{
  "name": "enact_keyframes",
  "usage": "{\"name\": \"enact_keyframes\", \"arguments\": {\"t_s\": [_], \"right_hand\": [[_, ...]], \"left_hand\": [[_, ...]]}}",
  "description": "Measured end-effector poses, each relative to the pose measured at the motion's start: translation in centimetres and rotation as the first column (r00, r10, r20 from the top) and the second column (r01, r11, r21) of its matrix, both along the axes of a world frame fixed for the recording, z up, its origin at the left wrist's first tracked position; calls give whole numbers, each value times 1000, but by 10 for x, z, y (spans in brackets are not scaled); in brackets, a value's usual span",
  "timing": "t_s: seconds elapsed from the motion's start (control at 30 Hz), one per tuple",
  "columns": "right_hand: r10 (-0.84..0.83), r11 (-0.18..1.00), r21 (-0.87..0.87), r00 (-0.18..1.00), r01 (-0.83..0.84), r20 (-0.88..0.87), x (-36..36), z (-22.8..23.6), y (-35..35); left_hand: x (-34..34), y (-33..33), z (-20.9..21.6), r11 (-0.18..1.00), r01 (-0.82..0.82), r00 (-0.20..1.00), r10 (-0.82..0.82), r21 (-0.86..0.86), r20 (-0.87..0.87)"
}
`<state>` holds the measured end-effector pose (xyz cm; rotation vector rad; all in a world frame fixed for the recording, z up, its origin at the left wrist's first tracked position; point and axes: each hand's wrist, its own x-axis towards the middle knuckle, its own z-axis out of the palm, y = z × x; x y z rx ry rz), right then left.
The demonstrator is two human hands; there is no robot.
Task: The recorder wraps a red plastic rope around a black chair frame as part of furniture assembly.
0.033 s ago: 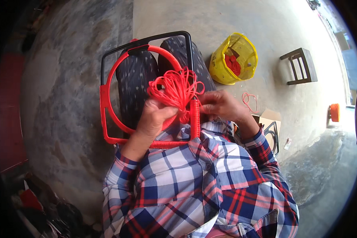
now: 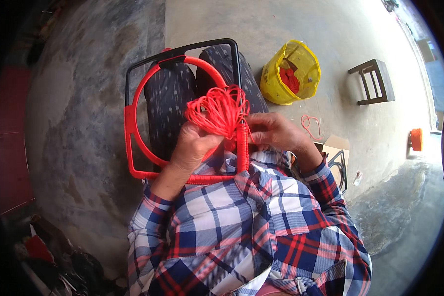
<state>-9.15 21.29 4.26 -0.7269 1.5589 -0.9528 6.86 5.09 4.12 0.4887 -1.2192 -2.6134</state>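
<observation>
A frame (image 2: 238, 66) rests across my lap, square outside with a ring inside. Its far part is bare black, while red cord wraps the near part, the left side and most of the ring. My left hand (image 2: 193, 148) is closed around the base of a looped bundle of red cord (image 2: 218, 112), inside the frame beside its right bar. Just outside that bar, my right hand (image 2: 276, 130) has its fingers pinched together on a strand of the cord. Tight cord turns cover the near part of the right bar (image 2: 242, 148). The bundle partly hides my left fingertips.
On the concrete floor to the right stands a yellow bucket (image 2: 274, 89) with red material inside. Beyond it is a dark stool (image 2: 380, 81). A loose red cord (image 2: 310, 127) lies near an open cardboard box (image 2: 336, 145) holding black frame parts. An orange spool (image 2: 416, 140) sits farther right.
The loops of the cord bundle have drawn in a little, and a loop that stuck out on the right has pulled back. Both hands have barely shifted; the frame stays still.
</observation>
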Motion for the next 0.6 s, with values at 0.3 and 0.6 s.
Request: {"name": "enact_keyframes", "arguments": {"t_s": [0.3, 0.6], "right_hand": [[-253, 881, -408, 967, 238, 19, -3, -23, 20], [-526, 569, -417, 704, 709, 478, -27, 9, 32]], "left_hand": [[0, -2, -17, 903, -38, 999, 34, -428, -16], [-7, 0, -8, 986, 117, 988, -103, -122, 117]]}}
